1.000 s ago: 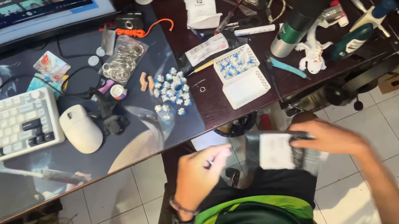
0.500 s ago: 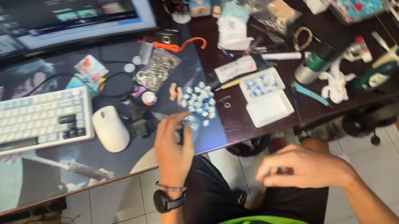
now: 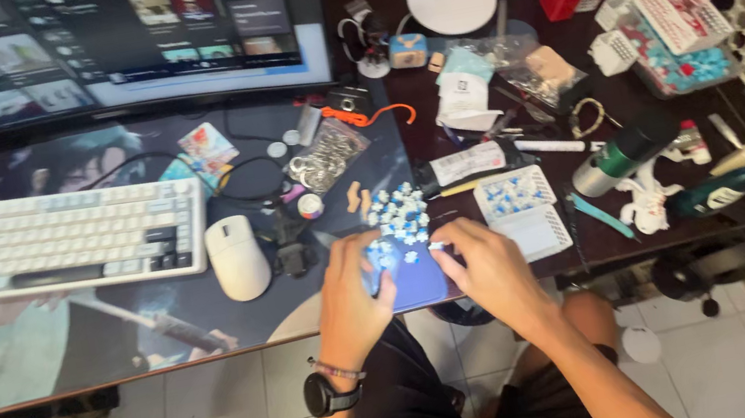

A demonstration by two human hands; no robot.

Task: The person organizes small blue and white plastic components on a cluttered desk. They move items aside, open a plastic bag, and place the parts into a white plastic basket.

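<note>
Switches (image 3: 397,215) piled on desk mat (image 3: 109,323), both hands (image 3: 353,288) touching near edge.

My fingers (image 3: 373,269) sit on glossy blue-and-white plastic switches (image 3: 397,218); printed mat (image 3: 108,314) smooth and matt, mouse (image 3: 237,257) matt white plastic, desk (image 3: 481,135) dark polished wood.

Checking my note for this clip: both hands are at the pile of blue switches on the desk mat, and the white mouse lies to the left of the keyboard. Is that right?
Not quite. In the head view the white mouse lies to the right of the keyboard, between it and the pile of blue switches. The rest holds: the left hand and right hand are both at that pile on the desk mat.
</note>
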